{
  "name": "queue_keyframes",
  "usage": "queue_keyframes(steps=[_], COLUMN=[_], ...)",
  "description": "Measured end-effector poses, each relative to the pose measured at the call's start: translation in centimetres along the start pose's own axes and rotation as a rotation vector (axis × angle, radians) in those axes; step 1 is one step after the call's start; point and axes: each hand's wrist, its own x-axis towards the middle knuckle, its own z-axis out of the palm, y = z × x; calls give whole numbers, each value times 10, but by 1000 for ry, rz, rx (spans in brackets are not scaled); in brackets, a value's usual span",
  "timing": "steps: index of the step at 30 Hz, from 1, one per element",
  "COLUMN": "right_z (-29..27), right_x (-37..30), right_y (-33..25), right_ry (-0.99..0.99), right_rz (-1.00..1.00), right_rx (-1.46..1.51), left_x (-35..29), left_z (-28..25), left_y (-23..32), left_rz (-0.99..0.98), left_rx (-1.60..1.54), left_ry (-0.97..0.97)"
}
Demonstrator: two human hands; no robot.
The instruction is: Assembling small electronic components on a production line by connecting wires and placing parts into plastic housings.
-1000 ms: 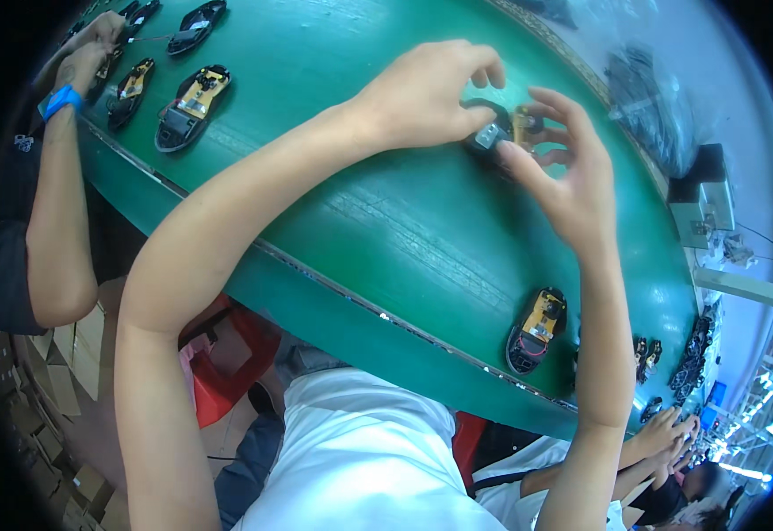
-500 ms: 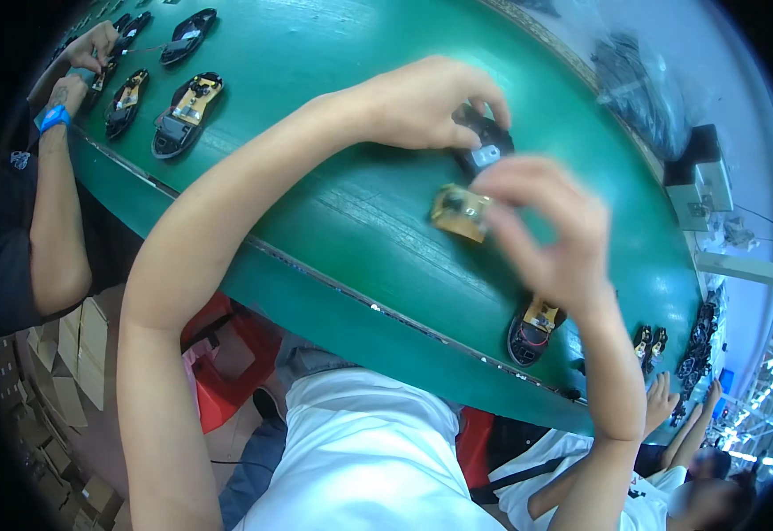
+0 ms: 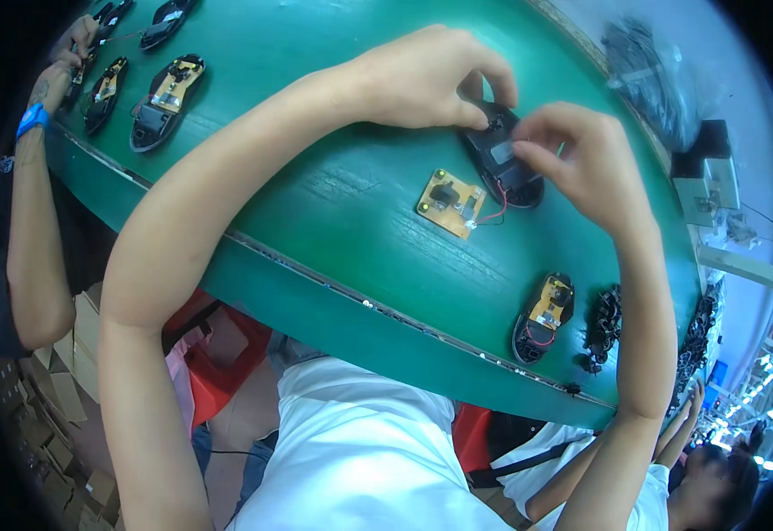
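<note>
A black mouse-shaped base (image 3: 491,165) lies slantwise on the green table. My left hand (image 3: 440,80) grips its far end between thumb and fingers. The thumb and fingertips of my right hand (image 3: 577,159) are pinched together over the middle of the base, beside a grey rectangular patch; anything between them is too small to make out. A tan circuit board (image 3: 448,203) rests on the table just left of the base, joined to it by thin red wires.
Another mouse base with a tan board (image 3: 546,314) lies nearer the front edge, beside a pile of black parts (image 3: 605,323). Several more bases, including one large base (image 3: 167,102), are at left near a co-worker's hands (image 3: 72,44). A clear plastic bag (image 3: 647,80) sits at the far right.
My right hand has moved from beside the circuit board to the middle of the mouse base. The board now lies flat, slightly left of where it was. My left hand still grips the base.
</note>
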Motion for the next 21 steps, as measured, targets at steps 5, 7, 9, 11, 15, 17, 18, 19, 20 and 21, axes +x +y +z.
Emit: queue_keyframes(steps=[5, 7, 9, 11, 15, 17, 18, 19, 20, 21], right_z=[2, 4, 4, 1, -2, 6, 18, 25, 33, 40], right_x=[-6, -8, -8, -9, -25, -44, -48, -52, -54, -53], right_y=[-4, -2, -1, -2, -17, -38, -50, -54, -55, -54], right_ry=[26, 57, 48, 41, 144, 130, 121, 88, 54, 95], right_rz=[-10, -48, -46, -49, -209, -312, -364, -360, -356, -338], right_rx=[-42, -55, -51, -52, 17, 32, -2, -53, -105, -102], left_x=[0, 0, -1, -2, -4, -1, -4, -4, -5, -6], left_z=[6, 7, 9, 9, 13, 16, 15, 16, 17, 18], left_y=[-4, -4, -2, -1, 1, 1, 0, 1, 2, 3], left_rz=[99, 103, 109, 60, 57, 70, 62, 70, 78, 82], left_rx=[0, 6, 12, 36, 44, 37, 44, 40, 35, 37], left_ry=[86, 96, 103, 84, 111, 110, 108, 119, 131, 130])
